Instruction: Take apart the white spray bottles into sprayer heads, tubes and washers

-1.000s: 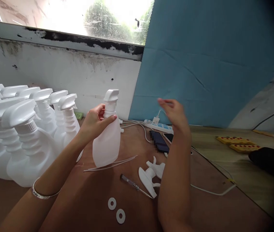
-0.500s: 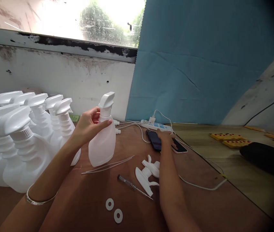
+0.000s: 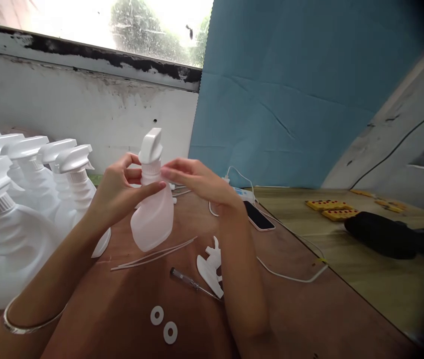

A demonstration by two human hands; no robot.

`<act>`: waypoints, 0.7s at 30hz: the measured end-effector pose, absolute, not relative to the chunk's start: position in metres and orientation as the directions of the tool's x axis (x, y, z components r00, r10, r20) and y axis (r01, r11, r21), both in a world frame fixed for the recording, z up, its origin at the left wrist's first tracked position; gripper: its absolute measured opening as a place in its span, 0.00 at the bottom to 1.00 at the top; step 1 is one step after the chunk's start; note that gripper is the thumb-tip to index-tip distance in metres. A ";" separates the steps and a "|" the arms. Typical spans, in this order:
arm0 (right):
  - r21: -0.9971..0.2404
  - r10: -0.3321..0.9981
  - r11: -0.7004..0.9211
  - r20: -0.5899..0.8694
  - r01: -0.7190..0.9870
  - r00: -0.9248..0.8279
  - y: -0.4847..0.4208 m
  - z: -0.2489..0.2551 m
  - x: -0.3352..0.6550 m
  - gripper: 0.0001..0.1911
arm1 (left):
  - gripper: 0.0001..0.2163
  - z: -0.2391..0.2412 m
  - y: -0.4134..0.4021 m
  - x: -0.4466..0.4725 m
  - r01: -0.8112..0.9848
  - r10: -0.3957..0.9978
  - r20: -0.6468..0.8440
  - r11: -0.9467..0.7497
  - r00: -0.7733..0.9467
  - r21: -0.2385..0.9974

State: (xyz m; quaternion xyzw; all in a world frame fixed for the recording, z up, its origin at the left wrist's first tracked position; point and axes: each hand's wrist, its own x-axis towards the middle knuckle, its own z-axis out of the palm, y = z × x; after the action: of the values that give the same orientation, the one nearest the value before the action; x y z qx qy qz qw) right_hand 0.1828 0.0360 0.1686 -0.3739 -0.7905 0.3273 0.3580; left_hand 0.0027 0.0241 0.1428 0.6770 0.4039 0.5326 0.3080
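A white spray bottle (image 3: 152,214) with a trigger head is held above the brown table (image 3: 129,299), tilted a little. My left hand (image 3: 122,192) is wrapped round its neck and shoulder. My right hand (image 3: 193,180) comes in from the right, and its fingertips touch the ribbed collar under the trigger head. Below the bottle lie thin clear tubes (image 3: 152,254), a small screwdriver (image 3: 191,283), loose white trigger heads (image 3: 210,267) and two white washers (image 3: 163,324).
Several assembled white spray bottles (image 3: 28,199) stand in rows at the left. A phone (image 3: 258,215) and a white power strip with cables (image 3: 290,271) lie behind my right arm. Yellow blocks (image 3: 327,209) and a black object (image 3: 383,234) rest on the paler board at the right.
My right hand left the phone and rose to the bottle's collar. The bottle stayed in my left hand. The view shifted a little to the right.
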 end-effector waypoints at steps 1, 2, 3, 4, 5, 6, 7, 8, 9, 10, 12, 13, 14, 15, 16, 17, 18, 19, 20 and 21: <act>-0.792 0.796 0.522 0.320 0.315 -0.514 0.029 0.168 0.175 0.24 | 0.16 0.143 0.024 0.002 0.239 0.872 0.484 -0.487 0.077 0.840; -0.792 0.781 0.536 0.335 0.292 -0.527 0.025 0.167 0.168 0.24 | 0.16 0.143 0.025 0.001 0.252 0.868 0.493 -0.489 0.050 0.835; -0.789 0.779 0.547 0.360 0.278 -0.513 0.022 0.166 0.162 0.25 | 0.17 0.143 0.025 0.001 0.255 0.864 0.503 -0.493 0.027 0.832; -0.783 0.783 0.559 0.390 0.273 -0.484 0.020 0.164 0.158 0.25 | 0.17 0.143 0.024 0.000 0.252 0.859 0.513 -0.498 0.009 0.830; -0.776 0.790 0.567 0.419 0.275 -0.447 0.020 0.162 0.153 0.24 | 0.18 0.144 0.024 0.000 0.248 0.853 0.523 -0.505 -0.005 0.827; -0.769 0.796 0.574 0.445 0.282 -0.410 0.019 0.160 0.148 0.24 | 0.18 0.144 0.023 0.000 0.252 0.846 0.533 -0.513 -0.016 0.820; -0.758 0.799 0.583 0.469 0.293 -0.375 0.019 0.160 0.144 0.23 | 0.18 0.145 0.022 0.001 0.273 0.839 0.544 -0.518 -0.024 0.811; -0.745 0.800 0.591 0.492 0.309 -0.343 0.019 0.160 0.140 0.22 | 0.18 0.145 0.020 0.002 0.305 0.833 0.552 -0.519 -0.029 0.799; -0.734 0.799 0.597 0.508 0.325 -0.322 0.019 0.161 0.138 0.22 | 0.18 0.146 0.019 0.003 0.340 0.831 0.556 -0.515 -0.029 0.787; -0.724 0.795 0.603 0.517 0.335 -0.316 0.018 0.163 0.139 0.21 | 0.18 0.147 0.018 0.004 0.367 0.833 0.554 -0.509 -0.019 0.779; -0.710 0.783 0.618 0.518 0.337 -0.344 0.019 0.167 0.151 0.21 | 0.18 0.149 0.016 0.005 0.388 0.850 0.527 -0.492 0.020 0.779; -0.705 0.779 0.622 0.511 0.341 -0.365 0.021 0.167 0.164 0.23 | 0.18 0.150 0.016 0.005 0.384 0.862 0.506 -0.482 0.044 0.788; -0.690 0.777 0.625 0.508 0.364 -0.372 0.024 0.165 0.182 0.25 | 0.18 0.151 0.016 0.004 0.373 0.872 0.486 -0.473 0.064 0.799; -0.680 0.797 0.603 0.489 0.418 -0.353 0.028 0.159 0.204 0.25 | 0.18 0.152 0.015 0.003 0.360 0.878 0.473 -0.467 0.079 0.807; -0.664 0.837 0.545 0.470 0.512 -0.281 0.033 0.149 0.229 0.22 | 0.17 0.153 0.016 0.001 0.352 0.880 0.467 -0.465 0.086 0.812; -0.628 0.874 0.439 0.465 0.643 -0.142 0.038 0.136 0.256 0.19 | 0.17 0.154 0.016 -0.001 0.350 0.881 0.467 -0.464 0.083 0.814; -0.554 0.887 0.269 0.462 0.788 0.022 0.043 0.120 0.283 0.17 | 0.17 0.155 0.016 -0.003 0.353 0.879 0.472 -0.465 0.073 0.812; -0.439 0.873 0.043 0.454 0.897 0.180 0.046 0.103 0.309 0.16 | 0.18 0.155 0.017 -0.004 0.360 0.877 0.477 -0.466 0.062 0.808; -0.398 0.864 -0.071 0.434 0.915 0.255 0.048 0.085 0.332 0.16 | 0.19 0.155 0.017 -0.006 0.371 0.874 0.483 -0.465 0.049 0.804; -0.373 0.865 -0.135 0.407 0.918 0.293 0.049 0.068 0.353 0.15 | 0.21 0.155 0.017 -0.007 0.384 0.872 0.488 -0.463 0.037 0.799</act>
State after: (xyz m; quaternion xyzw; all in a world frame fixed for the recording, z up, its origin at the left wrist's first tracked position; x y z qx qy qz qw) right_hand 0.3527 0.0490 0.0675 -0.7520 -0.5927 -0.0467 0.2845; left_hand -0.0065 0.0173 0.1548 0.6806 0.4614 0.5180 0.2357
